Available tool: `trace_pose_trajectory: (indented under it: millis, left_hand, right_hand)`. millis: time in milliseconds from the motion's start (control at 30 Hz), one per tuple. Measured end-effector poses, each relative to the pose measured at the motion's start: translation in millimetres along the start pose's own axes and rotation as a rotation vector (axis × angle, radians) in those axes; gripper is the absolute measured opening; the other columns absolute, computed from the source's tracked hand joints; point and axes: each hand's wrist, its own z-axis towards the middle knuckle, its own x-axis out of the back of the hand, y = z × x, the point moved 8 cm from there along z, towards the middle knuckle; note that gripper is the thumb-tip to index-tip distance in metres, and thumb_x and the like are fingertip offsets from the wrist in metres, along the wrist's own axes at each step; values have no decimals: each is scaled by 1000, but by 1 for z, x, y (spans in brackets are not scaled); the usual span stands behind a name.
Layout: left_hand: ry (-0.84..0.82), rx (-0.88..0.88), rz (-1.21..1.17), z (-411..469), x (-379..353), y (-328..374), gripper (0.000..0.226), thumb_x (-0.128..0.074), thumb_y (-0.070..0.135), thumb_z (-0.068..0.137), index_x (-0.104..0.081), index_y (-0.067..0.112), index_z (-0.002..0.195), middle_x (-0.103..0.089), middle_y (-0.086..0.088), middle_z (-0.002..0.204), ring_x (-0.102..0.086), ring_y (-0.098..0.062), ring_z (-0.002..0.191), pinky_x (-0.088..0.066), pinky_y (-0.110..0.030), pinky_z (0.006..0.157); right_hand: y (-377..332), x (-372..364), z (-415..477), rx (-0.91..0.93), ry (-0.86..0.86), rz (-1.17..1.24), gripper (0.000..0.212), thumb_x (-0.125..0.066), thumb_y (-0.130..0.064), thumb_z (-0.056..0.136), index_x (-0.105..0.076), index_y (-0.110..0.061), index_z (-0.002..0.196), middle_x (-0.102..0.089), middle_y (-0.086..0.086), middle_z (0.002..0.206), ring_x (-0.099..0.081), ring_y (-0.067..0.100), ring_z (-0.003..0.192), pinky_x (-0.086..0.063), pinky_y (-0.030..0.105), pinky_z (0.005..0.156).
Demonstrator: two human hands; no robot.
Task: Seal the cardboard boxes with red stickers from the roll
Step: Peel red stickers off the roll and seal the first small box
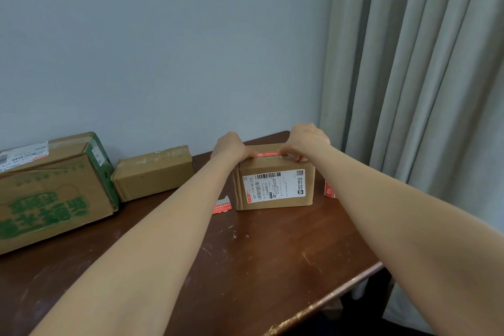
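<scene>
Both arms reach to the far right corner of the worktop (245, 267). The red sticker (268, 154) spans the gap between the two grips and lies along the top of the small box (272, 191) directly beneath them. The right grip (306, 142) has thumb and curled fingers closed on the strip's right end. The left grip (231, 147) covers the left end, fingers hidden behind the back of the hand, so I cannot tell whether it pinches or presses flat. Judgement: the sticker is thin, limp and tacky, prone to wrinkle or fold onto itself, so it is best held by its two ends, kept taut and smoothed from the middle outward. The box looks light and stiff and may slide under a sideways push, so pressure should go straight down. A red-and-white item, probably the roll (329, 190), sits just below the right grip, half hidden by the forearm. A loose sticker scrap (222, 207) lies below the left grip. The mid-size box (154, 172) and the green-printed box (54, 194) stand well left of the left grip. The wall (163, 49) is close beyond both grips and the curtain (409, 90) close to the right, with open room only toward the body.
</scene>
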Motion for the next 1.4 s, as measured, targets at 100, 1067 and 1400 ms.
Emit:
trace_pose_trajectory:
  millis: [100, 1067, 1400]
  left_hand:
    - [-9, -2, 5, 0, 1, 0, 33, -74, 34, 80, -54, 10, 88, -56, -4, 81, -56, -18, 77, -38, -24, 53]
    - [83, -623, 268, -40, -1, 29, 39, -39, 15, 98, -61, 28, 127, -60, -1, 129, -54, -20, 115, -47, -38, 95]
    - [42, -501, 273, -44, 2, 18, 32, -44, 24, 96, -67, 29, 118, -62, 3, 124, -61, -15, 91, -53, -32, 79]
  right_hand:
    - [6, 3, -1, -16, -6, 27, 23, -74, -31, 78, -63, -15, 65, -63, -3, 55, -60, 12, 51, -51, 24, 57]
    - [10, -3, -10, -38, 81, 70, 43, -68, -57, 74, -63, -17, 88, -66, 3, 92, -63, 25, 87, -45, 30, 67]
    - [16, -7, -16, -99, 19, 120, 12, -62, -24, 83, -56, -14, 87, -64, 6, 94, -64, 23, 89, -46, 32, 69]
